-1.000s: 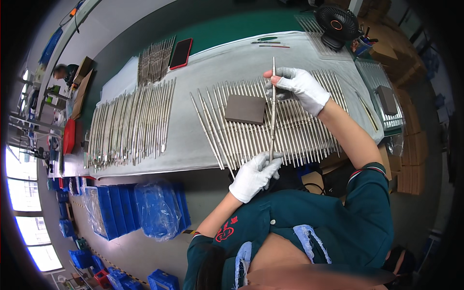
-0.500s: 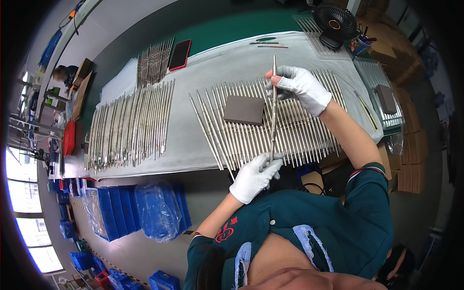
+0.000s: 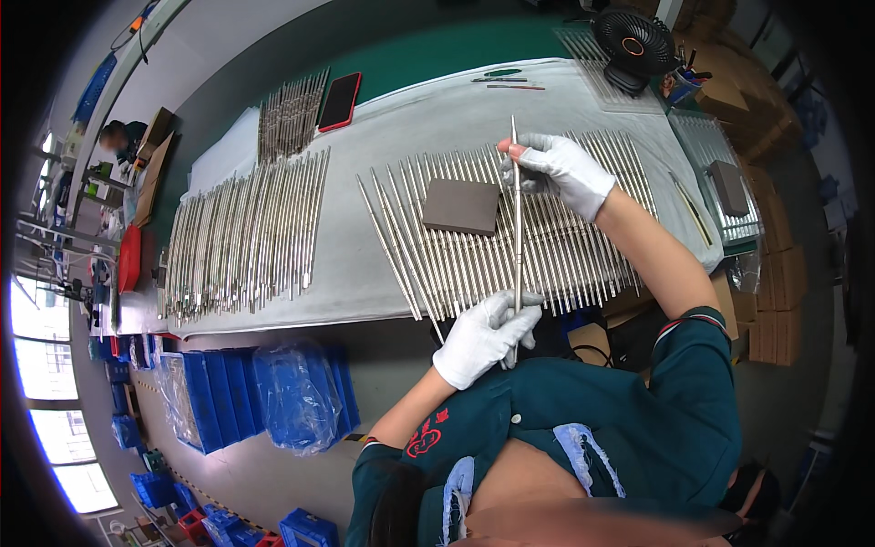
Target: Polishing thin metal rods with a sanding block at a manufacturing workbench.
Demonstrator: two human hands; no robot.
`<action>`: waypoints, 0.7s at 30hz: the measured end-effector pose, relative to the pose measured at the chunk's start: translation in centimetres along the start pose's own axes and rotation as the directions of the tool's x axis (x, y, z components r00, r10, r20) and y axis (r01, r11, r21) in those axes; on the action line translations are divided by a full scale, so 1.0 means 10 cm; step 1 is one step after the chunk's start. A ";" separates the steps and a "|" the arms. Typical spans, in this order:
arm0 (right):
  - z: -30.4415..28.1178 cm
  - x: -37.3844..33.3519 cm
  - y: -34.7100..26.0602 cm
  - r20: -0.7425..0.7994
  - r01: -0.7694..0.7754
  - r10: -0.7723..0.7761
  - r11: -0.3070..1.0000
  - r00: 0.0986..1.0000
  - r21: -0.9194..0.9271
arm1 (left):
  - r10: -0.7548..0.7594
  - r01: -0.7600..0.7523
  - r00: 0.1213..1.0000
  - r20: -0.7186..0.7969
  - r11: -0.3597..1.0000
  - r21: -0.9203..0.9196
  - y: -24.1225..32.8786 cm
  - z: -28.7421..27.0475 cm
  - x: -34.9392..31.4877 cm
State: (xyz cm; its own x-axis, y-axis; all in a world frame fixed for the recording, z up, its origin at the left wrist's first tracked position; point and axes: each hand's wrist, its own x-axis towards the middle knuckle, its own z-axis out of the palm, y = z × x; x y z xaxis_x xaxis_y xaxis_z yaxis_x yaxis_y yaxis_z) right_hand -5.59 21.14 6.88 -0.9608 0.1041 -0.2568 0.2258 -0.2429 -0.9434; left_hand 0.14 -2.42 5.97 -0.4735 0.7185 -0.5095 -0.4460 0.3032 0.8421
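Both my hands wear white gloves and hold one slim silvery metal rod [image 3: 518,232] upright in the picture, above the table's near edge. My right hand [image 3: 561,171] pinches it near its far end, with bare thumb and finger tips showing. My left hand [image 3: 486,338] is closed round its near end. Under the rod lies a wide row of similar metal rods [image 3: 583,251], side by side on the grey cloth [image 3: 351,246]. A dark grey rectangular block [image 3: 461,207] rests on that row, just left of the held rod.
Another row of rods [image 3: 241,237] lies at the left, with a darker bundle [image 3: 292,114] and a red-edged phone [image 3: 340,102] behind. A black fan [image 3: 631,50] stands far right. Blue bins [image 3: 223,397] sit below the table. A person [image 3: 123,139] is at the far left.
The held rod has slid toward me, its far end now lower in view. My left hand has shifted slightly right around it; my right hand has moved slightly left.
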 end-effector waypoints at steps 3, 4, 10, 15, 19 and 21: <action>-0.02 -0.01 0.00 0.003 -0.024 0.024 1.000 1.000 -0.018 | -0.001 0.001 1.000 0.004 1.000 0.025 0.00 0.00 0.00; -0.02 -0.02 0.01 0.002 -0.020 0.020 1.000 1.000 0.002 | 0.013 -0.013 1.000 0.003 0.999 0.037 -0.03 0.00 0.02; -0.02 -0.09 -0.04 0.012 0.021 -0.021 1.000 1.000 0.018 | 0.022 -0.022 1.000 -0.012 0.998 0.066 -0.08 0.02 0.05; 0.00 -0.17 -0.15 0.011 0.075 -0.075 0.997 0.997 -0.026 | 0.031 -0.028 0.999 -0.029 0.994 0.103 -0.11 0.02 0.11; 0.00 -0.20 -0.17 0.055 0.131 -0.128 0.989 0.990 -0.064 | 0.078 -0.075 0.997 -0.015 0.989 0.130 -0.12 0.01 0.12; 0.00 -0.21 -0.18 0.066 0.148 -0.143 0.987 0.987 -0.067 | 0.079 -0.076 0.997 -0.016 0.986 0.149 -0.12 0.01 0.12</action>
State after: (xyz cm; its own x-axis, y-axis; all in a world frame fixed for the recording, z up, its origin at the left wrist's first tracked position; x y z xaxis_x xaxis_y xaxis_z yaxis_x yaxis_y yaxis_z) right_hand -3.96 21.36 9.07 -0.9918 0.0738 -0.1047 0.0919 -0.1595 -0.9829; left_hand 0.18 -1.79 4.39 -0.5191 0.7304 -0.4439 -0.2905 0.3377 0.8953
